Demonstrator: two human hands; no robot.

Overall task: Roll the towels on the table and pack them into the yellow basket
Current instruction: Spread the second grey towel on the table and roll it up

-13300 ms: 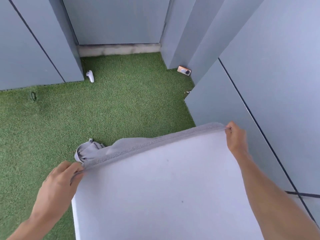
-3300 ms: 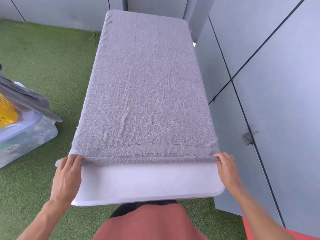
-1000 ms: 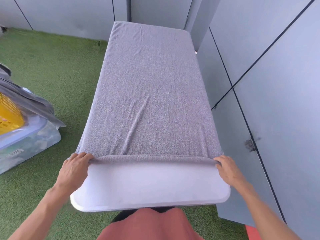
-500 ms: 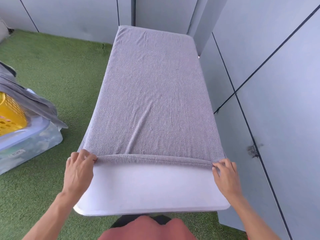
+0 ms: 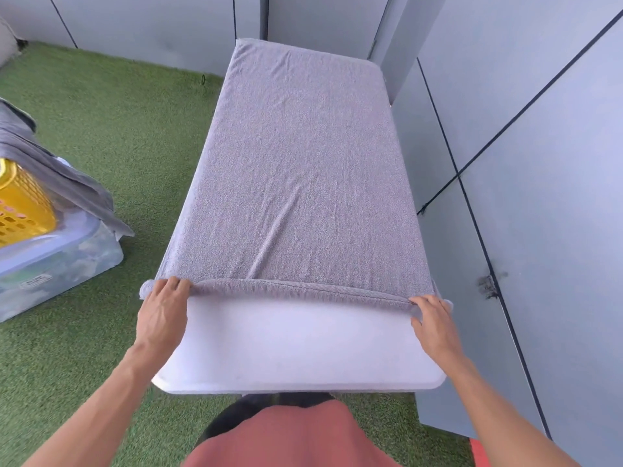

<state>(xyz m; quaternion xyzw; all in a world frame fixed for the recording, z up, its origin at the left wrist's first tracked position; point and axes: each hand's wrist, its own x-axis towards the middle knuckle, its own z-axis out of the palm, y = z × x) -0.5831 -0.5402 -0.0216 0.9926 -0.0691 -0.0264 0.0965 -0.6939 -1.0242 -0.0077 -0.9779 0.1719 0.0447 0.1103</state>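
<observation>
Head view. Item: grey towel (image 5: pixel 296 170), terry, spread flat along the white table (image 5: pixel 296 345); near hem turned into a thin first roll. Left hand (image 5: pixel 163 315) and right hand (image 5: pixel 433 323) pinched that roll at its two ends, fingers curled over it. Judged soft, light, limp, prone to sag mid-span; best held at both ends. Yellow basket (image 5: pixel 22 203) stood well left.

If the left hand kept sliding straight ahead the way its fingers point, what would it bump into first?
Most likely the rolled edge of the grey towel, which the left hand already touches at its fingertips. Beyond that lies only flat towel along the table.
</observation>
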